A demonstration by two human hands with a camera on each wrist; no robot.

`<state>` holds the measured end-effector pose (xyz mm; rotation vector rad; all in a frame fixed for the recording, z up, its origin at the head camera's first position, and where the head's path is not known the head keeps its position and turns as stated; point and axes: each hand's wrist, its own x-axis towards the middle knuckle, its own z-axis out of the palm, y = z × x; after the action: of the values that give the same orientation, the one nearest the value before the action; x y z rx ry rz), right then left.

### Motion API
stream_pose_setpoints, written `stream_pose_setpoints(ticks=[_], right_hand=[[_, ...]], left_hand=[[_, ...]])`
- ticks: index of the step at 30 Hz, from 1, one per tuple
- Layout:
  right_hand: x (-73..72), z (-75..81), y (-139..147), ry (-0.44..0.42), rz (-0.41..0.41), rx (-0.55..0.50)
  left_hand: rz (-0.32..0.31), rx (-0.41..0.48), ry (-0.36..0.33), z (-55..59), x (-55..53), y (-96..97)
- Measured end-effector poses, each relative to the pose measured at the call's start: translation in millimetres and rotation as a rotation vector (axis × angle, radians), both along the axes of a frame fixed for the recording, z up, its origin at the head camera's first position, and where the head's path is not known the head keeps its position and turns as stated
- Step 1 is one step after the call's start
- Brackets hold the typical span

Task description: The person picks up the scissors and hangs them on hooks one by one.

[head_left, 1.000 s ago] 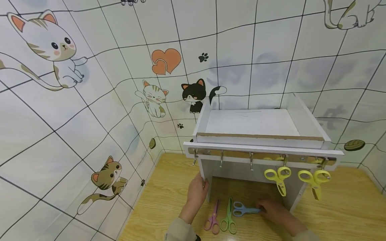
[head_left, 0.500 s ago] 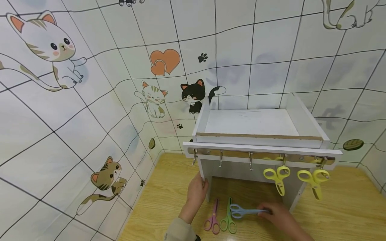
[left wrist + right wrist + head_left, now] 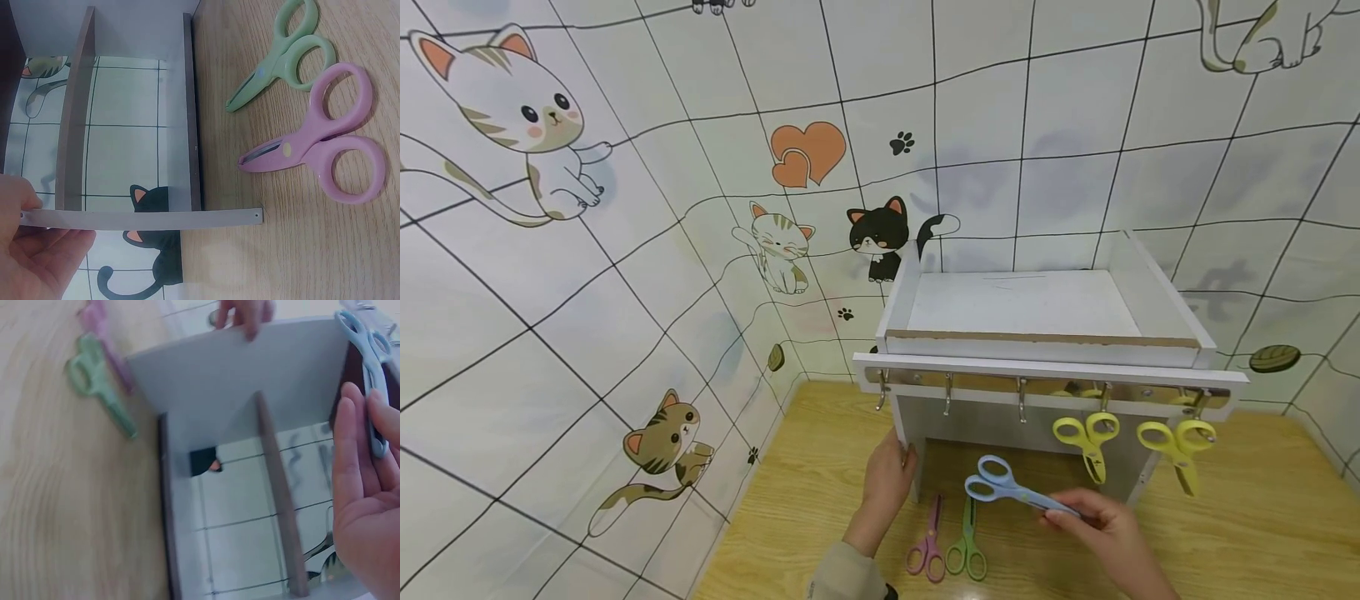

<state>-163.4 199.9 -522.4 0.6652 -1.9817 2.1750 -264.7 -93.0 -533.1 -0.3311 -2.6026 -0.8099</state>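
My right hand [image 3: 1101, 525] pinches the blade end of a pair of blue scissors [image 3: 1000, 485], its handle loops pointing left and clear of the table. My left hand [image 3: 886, 479] grips the left side panel of a white shelf unit [image 3: 1045, 362]; in the left wrist view, thumb and fingers lie on either side of the panel's edge. Flat on the table lie pink scissors [image 3: 929, 550] and green scissors [image 3: 967, 550], blades towards the shelf. Two pairs of yellow scissors, one [image 3: 1088, 437] left of the other [image 3: 1180, 446], hang from hooks on the shelf's front rail.
Three bare hooks, among them a middle one [image 3: 1022, 400], line the left part of the rail. The shelf stands on a wood-grain table [image 3: 805, 442], near a wall [image 3: 700, 150] with cat pictures and grid lines.
The right hand has lifted the blue scissors off the table, and their handles have swung upwards. My left hand stays on the side panel.
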Motion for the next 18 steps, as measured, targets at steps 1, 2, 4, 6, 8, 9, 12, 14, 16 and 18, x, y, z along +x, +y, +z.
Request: stream_pose_setpoints(ticks=[1, 2, 4, 6, 8, 9, 12, 14, 16, 18], right_hand=[[1.0, 3.6, -1, 0.011, 0.001, -0.034], [2.0, 7.1, -2, 0.019, -0.006, -0.062], [3.8, 13.2, -5, 0.036, -0.02, -0.115], [5.0, 17.9, -8, 0.062, -0.032, -0.164], [5.9, 21.8, -10, 0.087, -0.042, -0.207], [6.5, 23.3, -11, 0.102, -0.046, -0.23], [7.1, 26.9, -14, 0.124, -0.069, -0.27], [7.3, 28.9, -16, 0.108, -0.098, -0.287], [7.0, 30.2, -18, 0.091, -0.116, -0.306], [6.5, 31.0, -20, 0.08, -0.134, -0.319]], left_hand=[[0.001, -0.002, 0.005, 0.0, 0.0, -0.1], [0.002, 0.0, 0.005, 0.1, 0.2, 0.0], [0.003, -0.003, 0.011, 0.1, 0.2, -0.1], [0.003, -0.002, 0.014, 0.3, 0.1, -0.3], [0.002, -0.003, 0.009, 0.3, -0.1, -0.3], [0.001, -0.005, 0.008, 0.2, -0.4, -0.4], [-0.002, -0.005, 0.003, 0.3, -0.7, -0.4], [-0.005, -0.005, 0.004, 0.6, -0.5, -0.5], [-0.006, -0.004, 0.004, 0.8, -0.2, -0.6], [-0.01, 0.001, 0.004, 1.3, 0.2, -0.4]])
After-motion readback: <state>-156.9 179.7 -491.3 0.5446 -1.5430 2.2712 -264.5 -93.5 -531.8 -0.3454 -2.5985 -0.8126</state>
